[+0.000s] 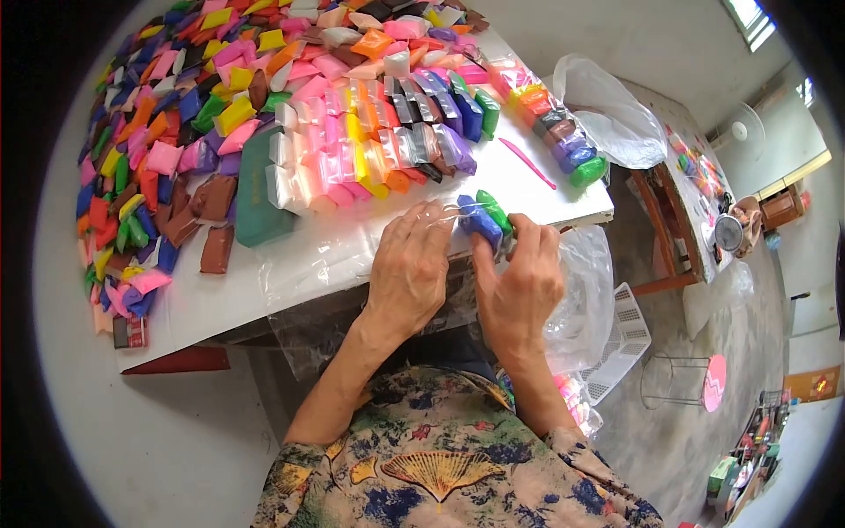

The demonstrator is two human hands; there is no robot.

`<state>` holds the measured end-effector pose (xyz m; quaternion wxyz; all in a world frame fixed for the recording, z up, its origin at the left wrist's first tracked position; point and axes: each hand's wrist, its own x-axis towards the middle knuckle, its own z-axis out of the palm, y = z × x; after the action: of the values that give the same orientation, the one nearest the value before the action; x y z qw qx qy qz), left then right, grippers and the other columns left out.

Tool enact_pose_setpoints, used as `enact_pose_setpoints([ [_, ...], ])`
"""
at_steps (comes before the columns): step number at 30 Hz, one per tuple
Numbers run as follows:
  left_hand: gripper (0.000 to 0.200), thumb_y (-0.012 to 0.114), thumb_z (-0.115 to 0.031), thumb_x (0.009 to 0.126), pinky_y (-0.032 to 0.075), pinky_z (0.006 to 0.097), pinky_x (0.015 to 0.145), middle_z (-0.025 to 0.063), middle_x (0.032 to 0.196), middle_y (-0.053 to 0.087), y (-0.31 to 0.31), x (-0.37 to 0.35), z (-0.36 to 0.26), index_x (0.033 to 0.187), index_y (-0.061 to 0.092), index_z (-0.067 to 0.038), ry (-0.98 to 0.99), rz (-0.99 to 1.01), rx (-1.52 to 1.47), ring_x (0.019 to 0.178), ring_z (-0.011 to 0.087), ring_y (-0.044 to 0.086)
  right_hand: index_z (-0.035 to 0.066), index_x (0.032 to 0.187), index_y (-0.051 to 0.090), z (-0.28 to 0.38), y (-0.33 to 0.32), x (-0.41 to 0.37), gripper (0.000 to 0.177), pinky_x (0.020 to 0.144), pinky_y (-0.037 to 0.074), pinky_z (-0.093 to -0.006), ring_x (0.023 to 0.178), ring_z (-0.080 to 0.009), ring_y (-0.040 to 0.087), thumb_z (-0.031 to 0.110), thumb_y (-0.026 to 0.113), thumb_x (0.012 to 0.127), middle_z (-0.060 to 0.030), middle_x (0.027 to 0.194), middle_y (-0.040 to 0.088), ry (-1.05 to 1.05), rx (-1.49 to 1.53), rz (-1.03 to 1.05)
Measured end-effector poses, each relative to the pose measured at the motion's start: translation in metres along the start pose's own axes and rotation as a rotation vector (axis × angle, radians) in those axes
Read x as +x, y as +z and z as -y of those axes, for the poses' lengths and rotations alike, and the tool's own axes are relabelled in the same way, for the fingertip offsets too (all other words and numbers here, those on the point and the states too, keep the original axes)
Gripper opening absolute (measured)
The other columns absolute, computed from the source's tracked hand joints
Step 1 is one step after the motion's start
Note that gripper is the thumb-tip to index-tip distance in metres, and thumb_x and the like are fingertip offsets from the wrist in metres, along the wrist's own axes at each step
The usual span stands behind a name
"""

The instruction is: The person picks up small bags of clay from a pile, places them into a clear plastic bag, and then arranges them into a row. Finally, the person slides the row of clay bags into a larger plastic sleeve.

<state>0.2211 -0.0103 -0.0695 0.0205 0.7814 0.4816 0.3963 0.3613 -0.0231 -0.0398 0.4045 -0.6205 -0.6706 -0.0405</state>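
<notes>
In the head view, the blue pack (479, 222) and green pack (493, 209) lie side by side near the worktop's (563, 201) front edge, closer to the right hand (521, 280), its thumb and fingers closed about their near ends; their long axes slant away leftward. The left hand (412, 262), palm down, fingers bent, is at clear film (330, 268); its grip I cannot tell

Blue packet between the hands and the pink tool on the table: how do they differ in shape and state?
The blue packet is short and chunky; the pink tool is long and thin. The blue packet is at the thumb of the right hand, while the pink tool lies untouched on the white tabletop. Both are brightly coloured.
</notes>
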Motion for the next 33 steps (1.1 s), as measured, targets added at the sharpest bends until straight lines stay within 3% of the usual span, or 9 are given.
enact_pose_setpoints([
  [18, 0.047, 0.055, -0.006, 0.088, 0.038, 0.0461, 0.111, 0.0238, 0.133, 0.055, -0.001, 0.001, -0.01, 0.133, 0.054, 0.005, 0.072, 0.026, 0.251, 0.128, 0.0386, 0.05, -0.001, 0.102, 0.053, -0.006, 0.018, 0.005, 0.036, 0.067, 0.052, -0.0441, 0.082, -0.0384, 0.062, 0.019, 0.076, 0.083, -0.018, 0.094, 0.055, 0.076, 0.137, 0.006],
  [24, 0.04, 0.057, -0.007, 0.091, 0.045, 0.0451, 0.103, 0.0242, 0.125, 0.061, 0.005, 0.008, -0.006, 0.129, 0.057, 0.006, -0.047, -0.01, -0.298, 0.117, 0.0395, 0.056, -0.002, 0.107, 0.054, -0.011, 0.021, 0.007, 0.038, 0.067, 0.052, -0.044, 0.084, -0.0374, 0.062, 0.017, 0.076, 0.083, -0.0186, 0.094, 0.056, 0.076, 0.194, -0.008],
  [30, 0.036, 0.058, -0.007, 0.092, 0.046, 0.0455, 0.1, 0.0242, 0.125, 0.061, 0.005, 0.009, -0.006, 0.124, 0.06, 0.007, -0.022, -0.002, -0.237, 0.112, 0.0401, 0.058, -0.004, 0.118, 0.055, -0.015, 0.002, 0.002, 0.045, 0.068, 0.052, -0.0415, 0.084, -0.0337, 0.063, 0.013, 0.077, 0.082, -0.0197, 0.101, 0.06, 0.027, 0.195, 0.062],
  [33, 0.035, 0.058, -0.007, 0.091, 0.046, 0.046, 0.1, 0.0243, 0.125, 0.061, 0.003, 0.01, -0.008, 0.123, 0.06, 0.007, -0.016, 0.002, -0.227, 0.111, 0.0402, 0.058, -0.003, 0.115, 0.057, -0.003, -0.025, 0.013, 0.041, 0.065, 0.051, -0.0401, 0.071, -0.0275, 0.064, 0.012, 0.077, 0.082, -0.0158, 0.097, 0.062, 0.014, 0.213, 0.023],
])
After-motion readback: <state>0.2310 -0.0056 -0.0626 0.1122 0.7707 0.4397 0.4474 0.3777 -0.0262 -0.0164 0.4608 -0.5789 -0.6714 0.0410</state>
